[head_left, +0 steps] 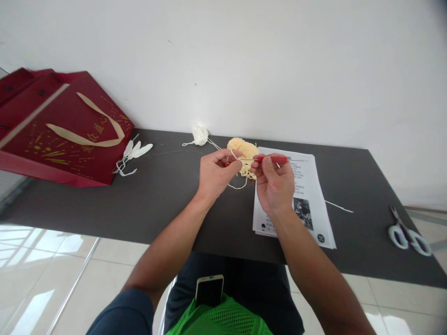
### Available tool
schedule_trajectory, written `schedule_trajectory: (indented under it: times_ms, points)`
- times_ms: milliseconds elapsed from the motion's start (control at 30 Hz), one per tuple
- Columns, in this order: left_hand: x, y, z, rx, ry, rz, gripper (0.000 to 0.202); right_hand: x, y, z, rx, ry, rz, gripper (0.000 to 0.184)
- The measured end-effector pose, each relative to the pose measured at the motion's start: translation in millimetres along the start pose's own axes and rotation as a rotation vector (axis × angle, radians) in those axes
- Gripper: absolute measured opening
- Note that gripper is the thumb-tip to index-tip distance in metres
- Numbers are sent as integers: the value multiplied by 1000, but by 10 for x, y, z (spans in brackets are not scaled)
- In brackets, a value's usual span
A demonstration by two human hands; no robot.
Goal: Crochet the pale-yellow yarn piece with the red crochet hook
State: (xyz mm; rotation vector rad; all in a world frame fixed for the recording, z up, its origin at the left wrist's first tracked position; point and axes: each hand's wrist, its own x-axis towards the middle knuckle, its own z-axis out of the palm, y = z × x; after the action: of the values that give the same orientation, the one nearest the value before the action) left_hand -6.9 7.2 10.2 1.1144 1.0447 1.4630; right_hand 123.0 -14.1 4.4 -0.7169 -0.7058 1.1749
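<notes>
My right hand (275,181) grips a crochet hook by its red handle (274,159), the thin metal shaft pointing left. Pinched closed at the hook's tip, my left hand (216,171) holds pale yellow yarn (234,153), which loops over its fingers. A small orange bit shows by the left fingertips; how it is attached I cannot tell. Just behind both hands lies a ball of pale yellow yarn (243,148), with loose strands (247,172) hanging in front of it. The left fingers hide part of the hook's end.
Printed sheets (316,204) lie under my right hand. Scissors (408,235) rest at the right end of the dark table (157,200). White yarn (200,135) sits by the wall. White crocheted pieces (138,151) lie beside a red gift bag (70,135). A phone (209,289) is on my lap.
</notes>
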Motion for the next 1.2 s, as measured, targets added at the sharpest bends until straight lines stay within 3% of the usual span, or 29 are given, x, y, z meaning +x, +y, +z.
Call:
schedule_trajectory:
  times_ms: [433,833,1200]
  points:
    - [-32,-6,-10,156,60,96,13,-25,4,20,-55,7,-53,15]
    - [-47,11,-23,226,99,72,16,-12,8,10,-50,-2,-113,14]
    - [-50,70,-2,214,105,23,17,-2,32,-65,-57,-109,-176,21]
